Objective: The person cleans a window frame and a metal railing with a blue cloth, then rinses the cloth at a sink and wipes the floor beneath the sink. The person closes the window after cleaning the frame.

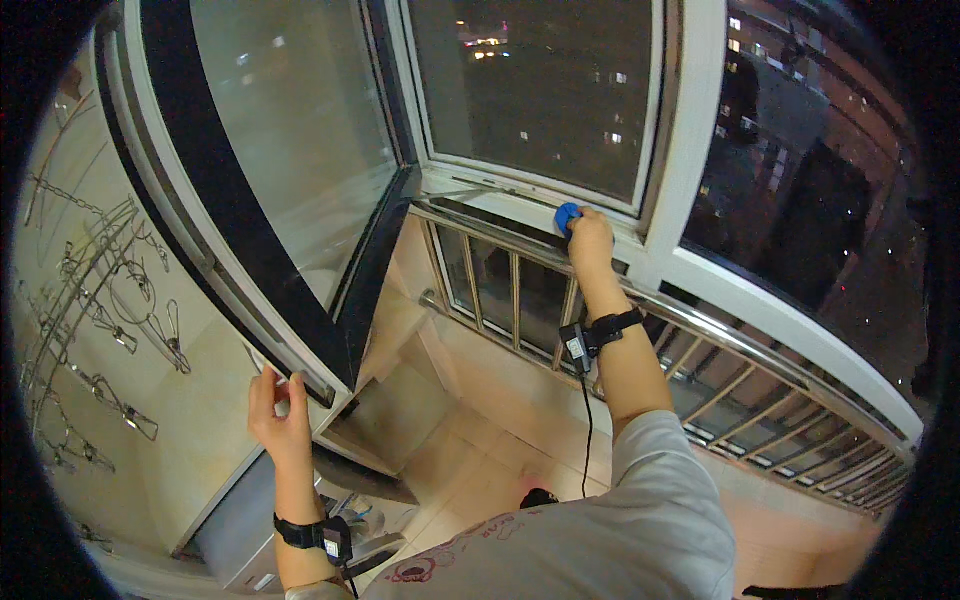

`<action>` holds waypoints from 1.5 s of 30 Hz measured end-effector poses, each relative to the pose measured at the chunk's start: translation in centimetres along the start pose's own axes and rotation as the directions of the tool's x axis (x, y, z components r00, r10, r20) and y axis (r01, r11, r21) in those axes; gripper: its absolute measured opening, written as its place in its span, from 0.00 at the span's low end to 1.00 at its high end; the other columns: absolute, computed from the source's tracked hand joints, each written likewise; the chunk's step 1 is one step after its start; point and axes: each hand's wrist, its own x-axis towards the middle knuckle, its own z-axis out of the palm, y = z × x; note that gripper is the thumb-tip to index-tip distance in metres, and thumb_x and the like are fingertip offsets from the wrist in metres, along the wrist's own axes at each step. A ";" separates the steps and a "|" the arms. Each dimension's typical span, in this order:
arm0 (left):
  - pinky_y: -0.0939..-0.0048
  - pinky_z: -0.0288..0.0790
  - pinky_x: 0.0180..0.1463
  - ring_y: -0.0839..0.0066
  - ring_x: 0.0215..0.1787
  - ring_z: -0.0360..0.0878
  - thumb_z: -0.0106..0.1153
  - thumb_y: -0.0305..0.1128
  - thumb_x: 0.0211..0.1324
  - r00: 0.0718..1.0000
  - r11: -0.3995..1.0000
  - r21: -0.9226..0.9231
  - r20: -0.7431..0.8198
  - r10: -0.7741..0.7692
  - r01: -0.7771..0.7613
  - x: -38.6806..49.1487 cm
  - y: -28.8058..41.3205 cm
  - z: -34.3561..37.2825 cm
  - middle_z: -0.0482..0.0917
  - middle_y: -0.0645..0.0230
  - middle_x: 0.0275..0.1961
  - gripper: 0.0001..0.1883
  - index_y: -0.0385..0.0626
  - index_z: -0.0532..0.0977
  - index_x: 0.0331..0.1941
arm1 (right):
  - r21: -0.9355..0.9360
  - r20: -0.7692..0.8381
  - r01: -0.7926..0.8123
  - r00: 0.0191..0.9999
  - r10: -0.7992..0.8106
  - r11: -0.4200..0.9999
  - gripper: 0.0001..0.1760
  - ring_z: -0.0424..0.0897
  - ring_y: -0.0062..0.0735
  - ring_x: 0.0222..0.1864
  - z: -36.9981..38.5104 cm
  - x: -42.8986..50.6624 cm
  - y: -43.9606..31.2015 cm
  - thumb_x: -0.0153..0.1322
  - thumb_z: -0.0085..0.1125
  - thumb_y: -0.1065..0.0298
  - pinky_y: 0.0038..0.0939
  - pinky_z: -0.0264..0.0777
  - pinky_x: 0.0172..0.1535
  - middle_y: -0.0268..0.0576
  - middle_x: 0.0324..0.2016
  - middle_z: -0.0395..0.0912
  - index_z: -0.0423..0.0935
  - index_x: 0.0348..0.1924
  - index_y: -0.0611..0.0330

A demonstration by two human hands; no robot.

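My right hand [591, 238] reaches out to the lower window frame [540, 193] and grips a blue cloth or sponge [567, 217]. It presses this piece on the white frame, just above the metal railing; the palm side of the hand is hidden. To the left, a window sash [247, 225] with a dark inner border stands swung inward. My left hand [281, 409] is at the sash's near edge, thumb and fingers closed around a slim white part, seemingly the handle [262, 362], mostly covered by the fingers.
Stainless-steel guard rails [517, 300] run below the window. A wire rack with metal clips [112, 322] hangs at left. Under the sash lies a grey box-like thing [247, 517]. A black cable [588, 435] trails from my right wrist device. Tiled floor [465, 450] shows below.
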 end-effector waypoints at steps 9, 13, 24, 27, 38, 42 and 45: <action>0.79 0.67 0.30 0.79 0.25 0.72 0.60 0.26 0.51 0.999 0.995 -0.087 0.034 -0.035 0.038 0.2 -0.5 0.3 0.74 0.66 0.31 0.15 0.35 0.74 0.44 | 0.125 -0.076 -0.177 0.979 0.187 0.976 0.17 0.70 0.50 0.49 -7.7 -3.6 3.2 0.56 0.53 0.82 0.39 0.67 0.52 0.48 0.48 0.71 0.79 0.38 0.59; 0.78 0.68 0.31 0.79 0.27 0.73 0.60 0.27 0.53 0.997 0.997 -0.020 0.029 -0.071 0.072 -0.2 -0.7 0.5 0.75 0.66 0.32 0.15 0.35 0.74 0.44 | 0.546 0.036 -0.239 0.964 0.262 0.803 0.19 0.69 0.51 0.53 -10.1 -8.4 0.9 0.59 0.51 0.80 0.38 0.64 0.56 0.50 0.50 0.70 0.77 0.43 0.55; 0.77 0.73 0.36 0.78 0.35 0.76 0.59 0.30 0.55 0.977 0.973 0.098 -0.080 -0.200 0.207 -0.7 0.8 1.6 0.77 0.65 0.35 0.17 0.34 0.73 0.48 | 0.453 0.891 -0.803 0.398 0.218 -0.388 0.23 0.75 0.35 0.44 -7.2 -28.5 3.4 0.62 0.52 0.82 0.31 0.70 0.49 0.48 0.43 0.75 0.68 0.52 0.71; 0.76 0.72 0.36 0.79 0.39 0.75 0.59 0.32 0.56 0.954 0.953 0.086 -0.099 -0.282 0.290 -1.1 1.7 1.6 0.77 0.64 0.39 0.18 0.35 0.72 0.49 | 0.247 0.967 -0.757 0.155 0.201 -0.604 0.22 0.77 0.40 0.42 -7.5 -31.5 5.7 0.62 0.50 0.80 0.34 0.72 0.47 0.50 0.41 0.76 0.68 0.51 0.72; 0.69 0.66 0.56 0.66 0.54 0.74 0.58 0.34 0.55 0.899 0.897 -0.101 -0.048 -0.436 0.430 -0.5 0.9 0.7 0.77 0.54 0.50 0.24 0.33 0.69 0.54 | -0.075 0.885 -0.783 0.234 -0.403 -0.618 0.07 0.66 0.30 0.18 -8.7 -36.2 17.4 0.62 0.49 0.72 0.28 0.59 0.22 0.40 0.23 0.69 0.70 0.33 0.62; 0.76 0.67 0.51 0.74 0.47 0.74 0.56 0.26 0.54 0.895 0.894 -0.063 -0.020 -0.445 0.443 -0.8 1.9 0.8 0.77 0.62 0.46 0.21 0.33 0.69 0.53 | -0.089 0.841 -0.814 0.247 -0.481 -0.574 0.11 0.69 0.30 0.20 -10.2 -35.5 18.7 0.60 0.52 0.71 0.29 0.63 0.23 0.42 0.25 0.72 0.70 0.36 0.64; 0.69 0.68 0.53 0.67 0.50 0.76 0.60 0.31 0.48 0.867 0.868 0.015 -0.054 -0.496 0.497 -0.1 2.5 1.4 0.79 0.55 0.47 0.24 0.34 0.72 0.51 | -0.109 0.886 -0.877 0.128 -0.445 -0.469 0.17 0.74 0.33 0.25 -7.3 -38.7 22.2 0.59 0.54 0.71 0.32 0.70 0.28 0.46 0.30 0.76 0.71 0.40 0.67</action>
